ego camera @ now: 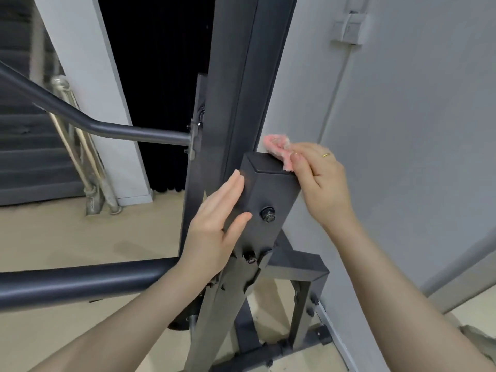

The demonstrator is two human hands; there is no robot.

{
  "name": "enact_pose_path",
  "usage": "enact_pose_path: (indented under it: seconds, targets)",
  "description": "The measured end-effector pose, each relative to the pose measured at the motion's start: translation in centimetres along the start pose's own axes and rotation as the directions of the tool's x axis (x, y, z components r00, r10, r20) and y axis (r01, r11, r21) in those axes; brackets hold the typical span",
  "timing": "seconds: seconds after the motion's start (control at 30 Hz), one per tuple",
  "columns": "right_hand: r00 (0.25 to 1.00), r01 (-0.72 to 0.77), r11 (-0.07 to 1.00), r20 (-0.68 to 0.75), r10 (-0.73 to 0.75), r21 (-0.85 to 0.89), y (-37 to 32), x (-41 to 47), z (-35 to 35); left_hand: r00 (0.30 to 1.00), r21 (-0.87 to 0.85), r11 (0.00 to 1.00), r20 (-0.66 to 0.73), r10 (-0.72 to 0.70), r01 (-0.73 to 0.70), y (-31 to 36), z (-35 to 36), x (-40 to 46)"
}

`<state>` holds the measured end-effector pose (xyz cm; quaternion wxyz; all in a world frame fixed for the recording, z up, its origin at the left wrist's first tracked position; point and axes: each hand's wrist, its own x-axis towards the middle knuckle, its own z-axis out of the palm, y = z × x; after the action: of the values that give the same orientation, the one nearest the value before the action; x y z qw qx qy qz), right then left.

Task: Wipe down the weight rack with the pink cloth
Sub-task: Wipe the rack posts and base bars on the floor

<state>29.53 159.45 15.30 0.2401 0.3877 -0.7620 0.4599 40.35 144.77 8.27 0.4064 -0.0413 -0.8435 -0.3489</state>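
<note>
Beige floor (67, 237) carries dark weight rack (268, 205) base

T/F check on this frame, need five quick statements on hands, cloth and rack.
1. The right hand grips the pink cloth. True.
2. The left hand holds the cloth. False: it rests flat, fingers straight, on the capped black post.
3. The cloth lies on the floor. False: it is at the post's top, far edge.
4. A bolt shows on the post's near face. True.
5. The right hand is bare of rings. False: a gold ring shows.

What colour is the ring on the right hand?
Gold, on the right hand; head view.
</note>
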Motion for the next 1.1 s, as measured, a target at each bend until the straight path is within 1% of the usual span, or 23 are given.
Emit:
enact_pose_path:
  seconds: [0.07, 0.1, 0.17, 0.2, 0.23, 0.27, 0.3, 0.33, 0.37, 0.4, 0.43, 0.47, 0.5, 0.53, 0.6, 0.67, 0.73, 0.8, 0.87, 0.93, 1.03, 1.07, 1.1]
  targets:
    - [0.998, 0.009, 0.999, -0.054, -0.012, -0.053, -0.8, 0.0, 1.1, 0.999, -0.023, 0.999, 0.02, -0.043, 0.043, 0.3, 0.2, -0.2]
    - [0.995, 0.068, 0.995, -0.073, -0.074, -0.074, -1.5, -0.1, 1.9, 0.998, -0.03, 0.998, 0.025, -0.063, 0.064, 0.5, 0.2, -0.2]
    - [0.964, 0.251, 0.965, -0.07, -0.256, -0.071, -2.1, -0.4, 2.6, 0.997, -0.026, 0.997, 0.022, -0.075, 0.076, 0.8, 0.3, -0.2]
    - [0.948, 0.309, 0.95, -0.064, -0.312, -0.043, -1.7, -0.4, 2.4, 0.996, -0.023, 0.996, 0.024, -0.084, 0.084, 0.9, 0.3, -0.3]
    - [0.95, 0.305, 0.952, -0.068, -0.304, -0.001, -0.9, -0.3, 1.9, 0.994, -0.024, 0.994, 0.032, -0.105, 0.105, 1.1, 0.4, -0.3]
    - [0.967, 0.245, 0.968, -0.084, -0.241, 0.048, 0.3, -0.3, 1.3, 0.99, -0.029, 0.99, 0.039, -0.136, 0.137, 1.2, 0.4, -0.4]
    - [0.986, 0.144, 0.983, -0.105, -0.133, 0.112, 1.4, -0.5, 0.7, 0.984, -0.036, 0.984, 0.04, -0.173, 0.174, 1.2, 0.4, -0.4]
    - [0.994, 0.02, 0.979, -0.108, 0.002, 0.205, 2.6, -0.8, 0.5, 0.978, -0.042, 0.977, 0.034, -0.207, 0.209, 1.3, 0.4, -0.5]
    - [0.986, -0.124, 0.932, -0.061, 0.154, 0.341, 3.4, -1.5, 0.5, 0.972, -0.047, 0.97, 0.022, -0.236, 0.237, 1.3, 0.5, -0.6]
    - [0.949, -0.294, 0.823, 0.045, 0.312, 0.486, 3.8, -2.3, 1.0, 0.966, -0.053, 0.965, 0.005, -0.257, 0.257, 1.4, 0.6, -0.6]
    - [0.869, -0.477, 0.64, 0.214, 0.447, 0.602, 3.7, -3.5, 1.8, 0.963, -0.061, 0.961, -0.011, -0.271, 0.269, 1.4, 0.7, -0.7]
    - [0.765, -0.623, 0.449, 0.379, 0.521, 0.64, 3.7, -4.8, 2.7, 0.961, -0.07, 0.96, -0.024, -0.274, 0.272, 1.5, 0.8, -0.7]
    - [0.69, -0.706, 0.348, 0.491, 0.532, 0.616, 3.7, -6.2, 3.3, 0.962, -0.07, 0.961, -0.034, -0.271, 0.268, 1.5, 0.9, -0.7]
    - [0.675, -0.732, 0.361, 0.542, 0.501, 0.578, 3.7, -7.5, 3.6, 0.963, -0.06, 0.963, -0.043, -0.265, 0.262, 1.5, 0.9, -0.8]
    - [0.701, -0.712, 0.441, 0.595, 0.393, 0.547, 4.0, -8.9, 3.9, 0.964, -0.037, 0.966, -0.062, -0.259, 0.257, 1.6, 1.1, -0.9]
    - [0.712, -0.697, 0.478, 0.592, 0.378, 0.534, 4.3, -8.6, 3.7, 0.961, -0.036, 0.964, -0.07, -0.266, 0.264, 1.7, 1.3, -1.0]
    - [0.801, -0.598, 0.511, 0.449, 0.396, 0.617, 4.3, -7.7, 3.3, 0.959, -0.047, 0.961, -0.065, -0.277, 0.274, 1.8, 1.3, -1.0]
    - [0.899, -0.433, 0.561, 0.295, 0.323, 0.706, 4.4, -7.4, 3.0, 0.959, -0.054, 0.96, -0.07, -0.276, 0.273, 1.8, 1.3, -1.0]
    - [0.935, -0.354, 0.622, 0.252, 0.25, 0.699, 4.4, -8.2, 3.4, 0.959, -0.074, 0.96, -0.072, -0.274, 0.269, 1.7, 1.4, -1.1]
    - [0.921, -0.389, 0.643, 0.282, 0.267, 0.66, 4.3, -9.8, 4.3, 0.96, -0.099, 0.959, -0.069, -0.273, 0.266, 1.8, 1.4, -1.1]
    - [0.86, -0.506, 0.57, 0.326, 0.394, 0.647, 4.1, -10.5, 4.9, 0.96, -0.106, 0.96, -0.082, -0.269, 0.26, 1.9, 1.5, -1.1]
    - [0.846, -0.522, 0.546, 0.317, 0.428, 0.656, 3.9, -10.2, 4.7, 0.959, -0.105, 0.959, -0.083, -0.272, 0.263, 2.0, 1.5, -1.1]
    - [0.863, -0.486, 0.568, 0.259, 0.434, 0.665, 3.5, -9.8, 4.3, 0.958, -0.105, 0.958, -0.081, -0.275, 0.266, 2.1, 1.5, -1.1]
